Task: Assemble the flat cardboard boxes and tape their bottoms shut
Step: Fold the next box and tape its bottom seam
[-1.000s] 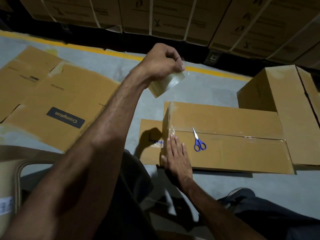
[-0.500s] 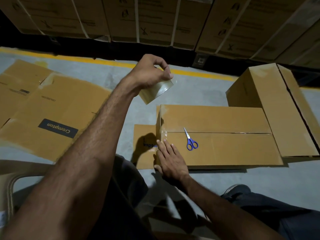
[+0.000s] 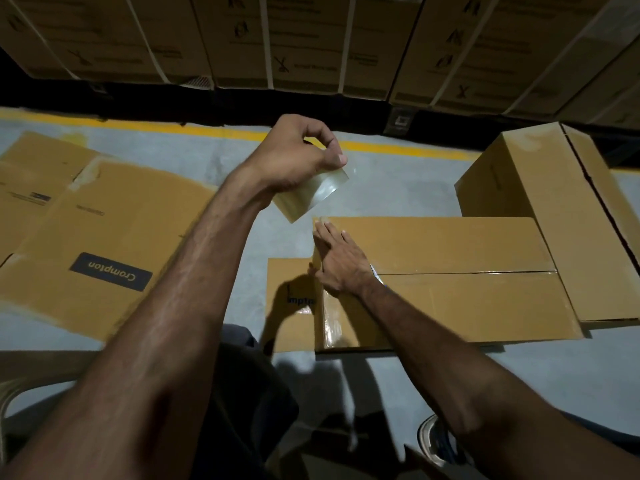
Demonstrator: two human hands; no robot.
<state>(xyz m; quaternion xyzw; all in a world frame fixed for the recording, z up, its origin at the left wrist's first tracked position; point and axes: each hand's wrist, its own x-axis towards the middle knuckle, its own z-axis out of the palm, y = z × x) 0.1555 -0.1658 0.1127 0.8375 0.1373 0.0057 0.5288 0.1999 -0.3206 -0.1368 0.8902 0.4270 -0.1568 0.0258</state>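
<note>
The box lies on the floor in front of the person, its long axis running left to right, its closed flaps facing up with the seam running along that axis. Clear tape shines along the seam and down the box's left end.

The right hand lies flat on the top at the left end, fingers straight and pointing away towards the far left corner, gripping nothing. The left hand is raised above and just beyond that corner, wrist bent, fingers curled round a tape roll which hangs tilted beneath them.

A loose flap lies flat against the box's left end. A second box stands touching its right end. Flat cartons lie spread at the floor's left side. Strapped cartons line the far edge behind a yellow line.
</note>
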